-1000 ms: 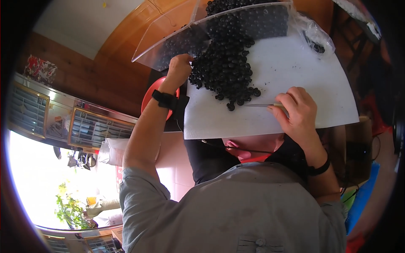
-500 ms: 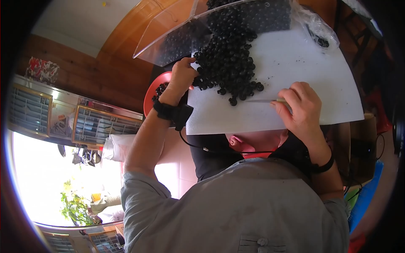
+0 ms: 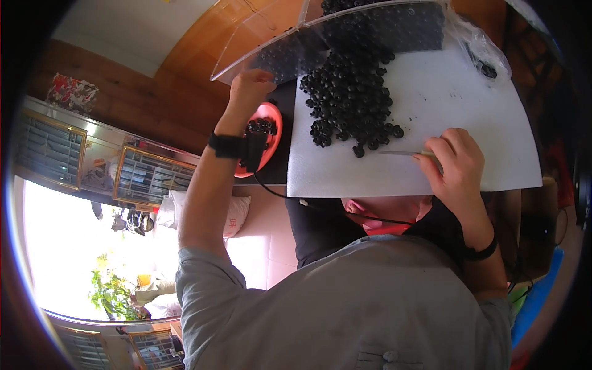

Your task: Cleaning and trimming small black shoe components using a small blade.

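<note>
A slim knife [image 3: 399,153] points left beside a loose heap of round black pieces [image 3: 353,95] on white sheeting [image 3: 364,179].

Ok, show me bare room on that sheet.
On the white sheet, the patch between the dark pile, plastic bag and right hand is free bar specks; its near-left corner too. Crowded: from the pile up to the clear panel.

On my feed, daylight floods from an overexposed opening [image 3: 65,243] between eight and nine o'clock (nearly pure white); three o'clock sits dim, outer edges bowing.
</note>
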The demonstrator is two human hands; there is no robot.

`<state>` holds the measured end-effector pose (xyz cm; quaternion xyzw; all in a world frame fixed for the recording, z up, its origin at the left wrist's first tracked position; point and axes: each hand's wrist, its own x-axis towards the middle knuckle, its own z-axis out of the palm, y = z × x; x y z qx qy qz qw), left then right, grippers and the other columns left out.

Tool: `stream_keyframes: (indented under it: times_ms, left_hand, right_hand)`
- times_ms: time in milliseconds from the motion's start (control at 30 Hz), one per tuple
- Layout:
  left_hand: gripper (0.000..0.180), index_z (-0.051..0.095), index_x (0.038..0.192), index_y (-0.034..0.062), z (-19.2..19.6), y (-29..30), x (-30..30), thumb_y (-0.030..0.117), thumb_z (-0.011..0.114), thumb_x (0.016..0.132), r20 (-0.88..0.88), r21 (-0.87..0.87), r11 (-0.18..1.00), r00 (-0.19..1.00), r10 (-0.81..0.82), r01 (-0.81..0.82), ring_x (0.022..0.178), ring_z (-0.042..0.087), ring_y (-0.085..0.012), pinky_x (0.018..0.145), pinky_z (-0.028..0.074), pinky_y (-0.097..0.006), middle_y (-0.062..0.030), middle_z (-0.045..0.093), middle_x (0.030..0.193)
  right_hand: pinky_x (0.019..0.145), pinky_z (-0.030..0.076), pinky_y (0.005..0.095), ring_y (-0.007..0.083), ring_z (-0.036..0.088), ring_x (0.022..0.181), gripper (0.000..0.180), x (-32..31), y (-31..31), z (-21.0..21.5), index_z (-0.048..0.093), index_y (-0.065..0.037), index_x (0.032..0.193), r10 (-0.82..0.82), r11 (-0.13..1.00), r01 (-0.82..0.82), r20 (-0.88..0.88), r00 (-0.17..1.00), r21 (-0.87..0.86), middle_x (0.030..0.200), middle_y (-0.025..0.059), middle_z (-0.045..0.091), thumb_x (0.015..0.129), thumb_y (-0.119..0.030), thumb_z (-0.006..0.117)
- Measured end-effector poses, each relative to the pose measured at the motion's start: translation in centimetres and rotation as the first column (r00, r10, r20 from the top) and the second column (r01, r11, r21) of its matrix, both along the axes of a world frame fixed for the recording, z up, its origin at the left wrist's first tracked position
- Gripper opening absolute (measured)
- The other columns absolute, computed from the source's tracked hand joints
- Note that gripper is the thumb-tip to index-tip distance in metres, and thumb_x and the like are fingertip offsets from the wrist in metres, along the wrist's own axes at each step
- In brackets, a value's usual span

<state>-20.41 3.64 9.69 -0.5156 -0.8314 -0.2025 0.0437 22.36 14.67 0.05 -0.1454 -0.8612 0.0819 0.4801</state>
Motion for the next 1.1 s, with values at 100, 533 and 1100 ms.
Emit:
stream_keyframes:
  times_ms: [100, 533, 1100]
  left_hand:
    - [0.036, 0.079, 0.108, 0.0118, -2.7, -0.6, -10.2, 0.03, 0.079, 0.076, -0.379, -0.511, 0.857, 0.88, -0.285, 0.058, 0.104, 0.072, -0.0354, 0.092, 0.056, -0.049, -0.015, 0.076, 0.113]
    - [0.032, 0.078, 0.091, 0.0022, -5.3, 3.0, -7.0, 0.02, 0.082, 0.065, -0.115, -0.394, 0.9, 0.981, 0.155, -0.188, 0.091, 0.075, -0.0358, 0.073, 0.057, -0.044, -0.0188, 0.077, 0.09]
    - [0.035, 0.075, 0.106, 0.0047, -4.5, -9.7, 16.0, 0.006, 0.085, 0.073, -0.014, 0.213, 0.958, 0.981, -0.194, 0.193, 0.103, 0.062, -0.0285, 0.089, 0.05, -0.039, -0.0098, 0.071, 0.103]
  right_hand:
    - [0.061, 0.043, 0.0409, 0.0293, 0.055, 0.074, 0.027, -0.2, -0.2, 0.3, 0.063, -0.004, 0.087, 0.022, 1.0, -0.022, 0.0, 1.0, -0.004, 0.083, 0.0086, 0.052, 0.072, -0.012, 0.084]
    - [0.062, 0.043, 0.0406, 0.0287, 0.054, 0.075, 0.026, -0.1, -0.1, 0.0, 0.06, -0.006, 0.084, 0.011, 0.999, -0.012, -0.012, 1.0, -0.034, 0.084, 0.0081, 0.051, 0.072, -0.011, 0.083]
    - [0.06, 0.045, 0.0384, 0.0263, 0.056, 0.072, 0.027, -0.3, 0.0, 0.2, 0.061, -0.007, 0.083, 0.014, 1.0, -0.014, 0.002, 1.0, 0.018, 0.08, 0.0059, 0.052, 0.073, -0.013, 0.086]
